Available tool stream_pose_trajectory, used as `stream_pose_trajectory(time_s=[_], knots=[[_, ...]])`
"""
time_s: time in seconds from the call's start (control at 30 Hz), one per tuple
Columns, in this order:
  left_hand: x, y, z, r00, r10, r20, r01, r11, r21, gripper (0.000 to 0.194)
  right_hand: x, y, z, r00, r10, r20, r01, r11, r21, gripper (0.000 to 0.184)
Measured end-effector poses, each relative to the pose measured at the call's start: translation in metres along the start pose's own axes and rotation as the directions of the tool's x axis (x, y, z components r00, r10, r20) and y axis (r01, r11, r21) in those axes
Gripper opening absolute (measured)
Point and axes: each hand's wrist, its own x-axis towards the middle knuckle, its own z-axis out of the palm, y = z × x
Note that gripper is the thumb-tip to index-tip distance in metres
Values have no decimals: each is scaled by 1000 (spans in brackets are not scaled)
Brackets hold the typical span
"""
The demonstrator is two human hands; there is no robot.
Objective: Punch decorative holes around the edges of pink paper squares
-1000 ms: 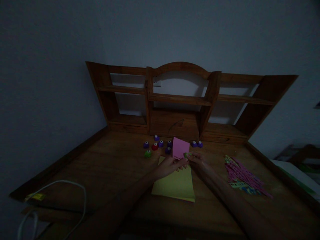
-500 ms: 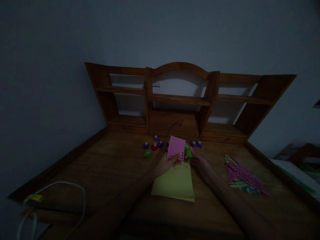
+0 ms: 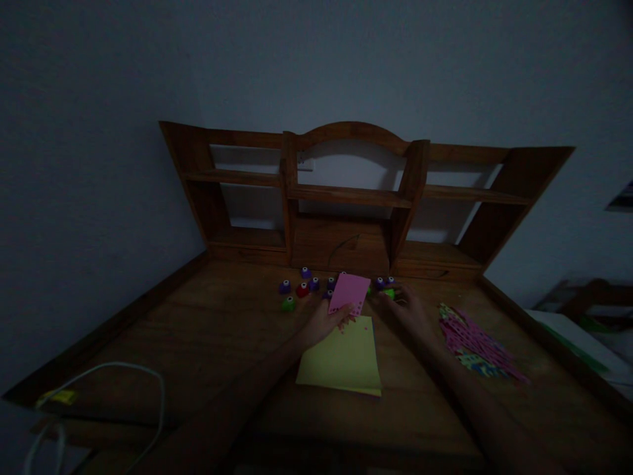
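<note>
Held a pink card (image 3: 351, 290) in the left hand (image 3: 322, 325), with the grip clamped on its near edge, close by a line of small holes. Had the card over the far end of the yellow sheets (image 3: 339, 363), long axis pointing away from the body and leaning somewhat to the right. Saw loose pink bits (image 3: 366, 328) on the top sheet, just short of the card.

Reached the right hand (image 3: 411, 315) out to the right of the card, apart from it, with a green gadget (image 3: 389, 293) right at the thumb and fingertips. Could not tell whether clamped on that gadget or merely touching it. Found it ahead and slightly left of the right palm, just in front of two purple gadgets (image 3: 380, 283), and far nearer to the right hand than to the left. Could not make out its long axis in such dim light.

Noted a red gadget (image 3: 302, 289) left of the card on the table (image 3: 208, 349), and a pile of coloured strips (image 3: 479, 343) beyond the right forearm.
</note>
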Motion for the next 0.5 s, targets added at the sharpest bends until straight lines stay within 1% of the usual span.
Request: stream_pose_trajectory(time_s=[0.07, 0.1, 0.13, 0.2, 0.3, 0.4, 0.5], knots=[[1, 1, 0, 1000, -10, -7, 9, 1000, -10, 43, 2, 5, -4, 995, -85, -48, 69, 961, -268, 37], [1, 2, 0, 1000, -14, -13, 13, 1000, -20, 43, 2, 7, -4, 992, -119, -47, 96, 934, -345, 37], [1, 2, 0, 1000, -15, -15, 15, 999, -34, 44, 2, 9, -3, 990, -138, -30, 116, 918, -378, 37], [2, 2, -1, 1000, -16, -8, 16, 998, -59, 45, 2, 11, 0, 989, -150, -5, 136, 912, -386, 38], [2, 0, -2, 999, -23, 23, 25, 995, -92, 45, 0, 13, 4, 990, -140, -11, 125, 916, -382, 42], [2, -4, -4, 998, -23, 59, 30, 991, -133, 44, 0, 14, 4, 992, -124, -27, 105, 918, -384, 41], [4, -9, -6, 995, -43, 94, 58, 986, -157, 43, 1, 17, 3, 992, -127, -5, 116, 923, -368, 40]])
